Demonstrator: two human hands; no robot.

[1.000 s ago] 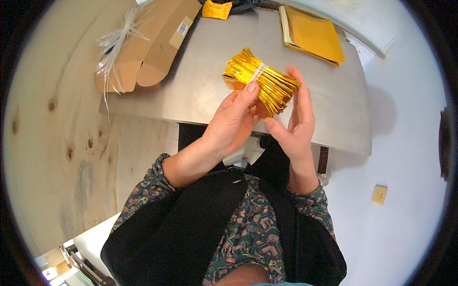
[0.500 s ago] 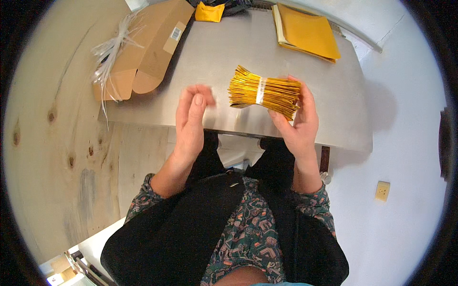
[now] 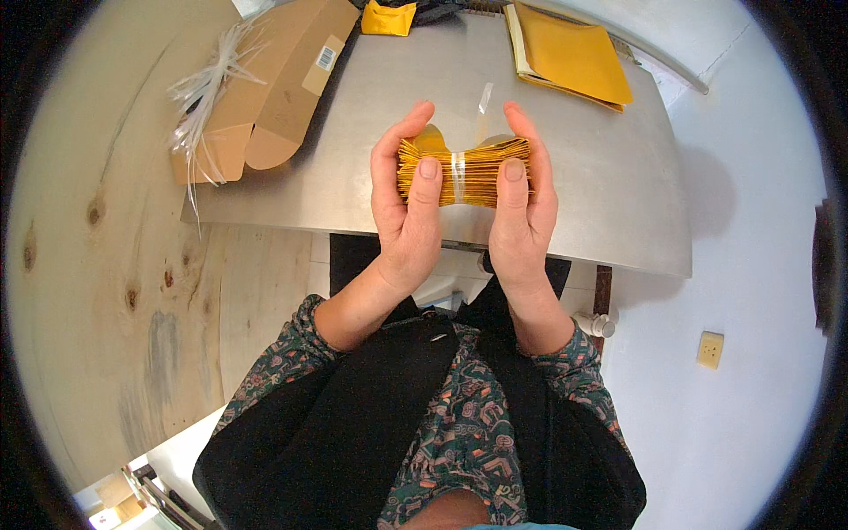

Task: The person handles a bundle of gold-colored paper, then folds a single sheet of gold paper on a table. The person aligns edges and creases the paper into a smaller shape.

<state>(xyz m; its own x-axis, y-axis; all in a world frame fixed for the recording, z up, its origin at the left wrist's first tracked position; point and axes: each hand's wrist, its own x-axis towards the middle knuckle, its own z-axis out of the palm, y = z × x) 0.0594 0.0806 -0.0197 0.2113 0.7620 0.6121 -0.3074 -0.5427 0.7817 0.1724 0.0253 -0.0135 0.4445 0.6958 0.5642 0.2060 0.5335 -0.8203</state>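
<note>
A bundle of folded gold foil pieces is held up over the near part of the metal table. A pale, shiny band wraps its narrow middle, and a loose strip shows beyond the bundle; whether it joins the band I cannot tell. My left hand grips the left end, thumb on the near face and fingers around the outside. The right end is clasped the same way by my right hand. Both ends of the bundle flare out wider than its waist.
On the metal table, a brown cardboard box lies at the left with white strips draped over it. Yellow-gold sheets lie at the far right. A small yellow packet sits at the back.
My left hand, empty before, has come in and closed on the bundle's left end. My right hand has brought the bundle slightly left. The loose strip now shows beyond it.
</note>
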